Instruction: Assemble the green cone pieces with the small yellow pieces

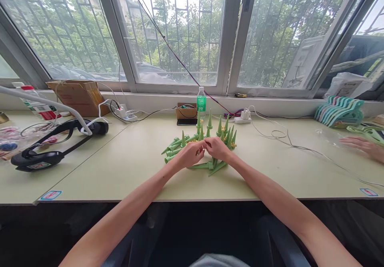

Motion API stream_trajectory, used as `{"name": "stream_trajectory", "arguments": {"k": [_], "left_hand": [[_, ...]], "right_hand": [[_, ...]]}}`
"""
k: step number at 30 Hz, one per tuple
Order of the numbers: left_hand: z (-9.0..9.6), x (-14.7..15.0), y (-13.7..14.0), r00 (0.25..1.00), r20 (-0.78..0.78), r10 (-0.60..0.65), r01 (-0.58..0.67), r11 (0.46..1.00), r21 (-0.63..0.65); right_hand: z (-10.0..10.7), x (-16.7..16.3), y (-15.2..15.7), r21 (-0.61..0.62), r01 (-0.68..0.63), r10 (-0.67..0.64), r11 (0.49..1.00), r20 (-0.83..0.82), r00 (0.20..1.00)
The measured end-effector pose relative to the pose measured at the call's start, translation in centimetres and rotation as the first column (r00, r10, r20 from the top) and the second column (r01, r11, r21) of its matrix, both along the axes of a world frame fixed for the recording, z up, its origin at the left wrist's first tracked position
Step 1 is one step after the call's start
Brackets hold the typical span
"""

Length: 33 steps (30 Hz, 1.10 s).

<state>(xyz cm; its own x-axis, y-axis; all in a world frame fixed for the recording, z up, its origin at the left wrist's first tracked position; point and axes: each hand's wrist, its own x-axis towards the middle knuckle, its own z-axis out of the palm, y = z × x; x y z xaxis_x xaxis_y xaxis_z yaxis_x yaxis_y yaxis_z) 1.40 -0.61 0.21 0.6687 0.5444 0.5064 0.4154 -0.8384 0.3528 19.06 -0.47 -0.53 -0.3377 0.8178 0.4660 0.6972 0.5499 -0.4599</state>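
Note:
My left hand (192, 153) and my right hand (218, 148) meet fingertip to fingertip above the middle of the table. Both have their fingers pinched together; whatever lies between them is too small or too hidden to name. Around them are several green plastic cone-shaped spikes (210, 120) with wider collars, some upright on the table behind my hands. Others lie flat, such as a green spike (200, 166) just below my hands and a green spike (170, 159) by my left wrist. Small yellow pieces (235, 145) show among the spikes, partly covered.
Behind the spikes stand a green-labelled bottle (201, 100) and a small cardboard box (186, 112). Cables run from a power strip (242, 120) across the right side. A co-worker's hand (363, 145) rests near green hangers (340, 113). A black headset (60, 151) lies left.

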Motion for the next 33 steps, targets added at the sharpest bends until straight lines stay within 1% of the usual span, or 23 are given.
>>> {"name": "stream_trajectory", "arguments": {"k": [5,12,16,19,22,24,28,33], "left_hand": [[0.1,0.0,0.1,0.996,0.086,0.021,-0.021,1.000,0.001],[0.0,0.0,0.6,0.979,0.194,0.067,-0.074,0.997,0.028],[0.0,0.0,0.7,0.964,0.252,0.087,-0.086,0.996,-0.014],[0.2,0.1,0.4,0.944,0.309,0.115,-0.089,0.991,-0.097],[0.5,0.2,0.1,0.916,0.373,0.149,-0.073,0.975,-0.211],[0.6,0.2,-0.1,0.900,0.406,0.163,-0.057,0.964,-0.260],[0.7,0.2,0.0,0.871,0.459,0.174,-0.047,0.960,-0.276],[1.0,0.3,0.0,0.819,0.546,0.178,-0.050,0.969,-0.240]], "right_hand": [[0.0,0.0,0.1,0.028,0.006,-0.006,1.000,0.000,1.000],[0.3,0.0,-0.1,0.101,0.120,-0.113,0.988,-0.072,0.991],[0.5,-0.1,-0.2,0.164,0.136,-0.115,0.977,-0.133,0.984],[0.6,-0.3,-0.4,0.189,0.115,-0.082,0.975,-0.174,0.981],[0.9,-0.4,-0.7,0.201,0.072,-0.032,0.977,-0.192,0.981],[1.0,-0.5,-0.8,0.205,0.045,-0.004,0.978,-0.198,0.980],[1.1,-0.6,-0.9,0.212,0.009,0.032,0.977,-0.188,0.982],[1.1,-0.7,-1.1,0.203,-0.036,0.073,0.979,-0.178,0.981]]}}
